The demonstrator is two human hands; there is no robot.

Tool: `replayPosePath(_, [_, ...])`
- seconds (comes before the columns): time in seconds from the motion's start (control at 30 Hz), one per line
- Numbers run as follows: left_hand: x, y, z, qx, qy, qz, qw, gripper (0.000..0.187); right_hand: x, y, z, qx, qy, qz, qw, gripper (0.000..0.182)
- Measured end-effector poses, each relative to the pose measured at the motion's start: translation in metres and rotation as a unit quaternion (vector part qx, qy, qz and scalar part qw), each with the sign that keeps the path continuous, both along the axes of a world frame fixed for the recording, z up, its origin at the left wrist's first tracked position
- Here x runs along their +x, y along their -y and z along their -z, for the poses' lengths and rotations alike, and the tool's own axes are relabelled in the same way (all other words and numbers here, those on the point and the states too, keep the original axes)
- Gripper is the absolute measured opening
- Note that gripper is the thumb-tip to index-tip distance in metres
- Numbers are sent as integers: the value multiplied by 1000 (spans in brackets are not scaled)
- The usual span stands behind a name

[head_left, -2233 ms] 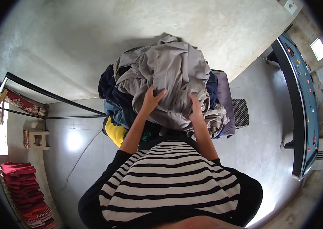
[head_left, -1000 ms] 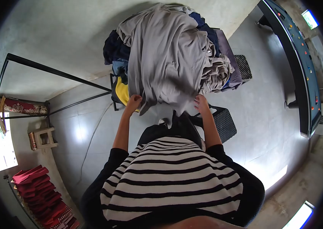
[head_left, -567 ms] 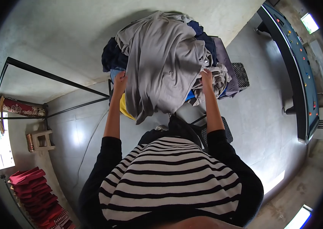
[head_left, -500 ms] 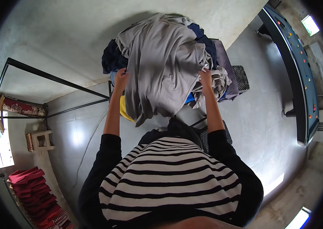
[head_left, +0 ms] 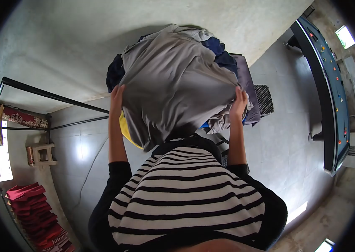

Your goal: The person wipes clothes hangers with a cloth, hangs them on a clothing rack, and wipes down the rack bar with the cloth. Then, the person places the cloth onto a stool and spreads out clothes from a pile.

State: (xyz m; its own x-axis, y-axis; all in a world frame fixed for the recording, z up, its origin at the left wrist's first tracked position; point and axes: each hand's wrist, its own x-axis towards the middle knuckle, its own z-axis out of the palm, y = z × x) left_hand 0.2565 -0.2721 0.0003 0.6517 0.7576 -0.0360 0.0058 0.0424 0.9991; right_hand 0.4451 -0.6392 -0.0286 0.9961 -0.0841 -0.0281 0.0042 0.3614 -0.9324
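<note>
A large grey cloth (head_left: pixel 169 80) lies over a heap of laundry and is pulled toward my body. My left hand (head_left: pixel 117 101) grips its left edge, fingers closed on the fabric. At the opposite edge, my right hand (head_left: pixel 239 103) pinches the cloth, which is stretched taut between both hands. Dark navy clothes (head_left: pixel 223 52) show behind it at the upper right, and more navy fabric (head_left: pixel 114 73) at the left. A yellow piece (head_left: pixel 128 132) peeks out beneath the left side. Crumpled beige fabric (head_left: pixel 221 123) hangs under my right hand. What the cloth covers is hidden.
A black metal frame (head_left: pixel 55 94) stands at the left. Below it are a beige stool (head_left: pixel 43 154) and a stack of red fabric (head_left: pixel 32 210). A pool table (head_left: pixel 328 80) with balls stands at the right. A dark woven seat (head_left: pixel 264 99) is beside the heap.
Both hands have moved apart, spreading the grey cloth wider and flatter. The cloth's lower edge has come closer to my body.
</note>
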Motion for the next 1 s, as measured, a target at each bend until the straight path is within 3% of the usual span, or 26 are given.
replayPosePath(0.07, [-21, -14, 20, -62, -12, 29, 998, 28, 17, 21, 31, 158, -39, -22, 986, 31])
replayPosePath(0.1, [-27, -22, 31, -122, -23, 58, 991, 27, 21, 29, 36, 158, -41, -21, 986, 31])
replayPosePath(0.17, [-26, -28, 41, -145, -53, 91, 984, 29, 25, 40, 42, 229, -250, -175, 924, 47])
replayPosePath(0.2, [-24, -29, 45, -166, -82, 124, 975, 31, 28, 41, 41, 229, -251, -175, 924, 47])
replayPosePath(0.27, [-6, -34, 49, -153, -85, 117, 978, 34, 36, 37, 27, 123, -430, -192, 873, 58])
replayPosePath(0.3, [7, -37, 47, -140, -88, 110, 980, 38, 40, 32, 17, 123, -431, -195, 873, 58])
replayPosePath(0.37, [34, -45, 36, -207, -121, 120, 963, 49, 50, 19, -2, 154, -312, -272, 897, 58])
replayPosePath(0.4, [51, -56, 34, -269, -127, 144, 944, 55, 71, 19, 10, 213, -297, -347, 864, 56])
replayPosePath(0.47, [74, -68, 24, -329, -133, 167, 920, 61, 98, -2, 9, 186, -164, -283, 927, 49])
replayPosePath(0.5, [82, -70, 8, -336, -112, 218, 909, 64, 97, -14, -14, 213, -165, -210, 940, 44])
replayPosePath(0.57, [88, -71, -10, -338, -90, 269, 898, 67, 112, -26, -11, 255, -86, -205, 941, 46])
replayPosePath(0.63, [88, -69, -20, -187, -3, 153, 970, 69, 112, -30, -6, 300, -85, -151, 938, 47])
replayPosePath(0.67, [84, -72, -17, -185, -1, 152, 971, 69, 109, -30, 0, 298, -73, -129, 943, 48])
replayPosePath(0.73, [69, -84, -3, -256, 105, 29, 960, 63, 120, -18, 34, 210, -9, -116, 971, 48])
replayPosePath(0.77, [60, -89, 0, -253, 107, 28, 961, 63, 123, -15, 46, 149, 10, -87, 985, 47])
replayPosePath(0.83, [39, -98, 6, -236, 180, -54, 954, 57, 114, -15, 15, 83, 42, -58, 994, 43])
replayPosePath(0.9, [34, -104, -4, -211, 176, -55, 960, 56, 124, -15, 3, 46, 46, -12, 998, 39])
replayPosePath(1.0, [34, -112, -23, -135, 187, -42, 972, 54, 128, -24, -40, -9, 191, -65, 979, 33])
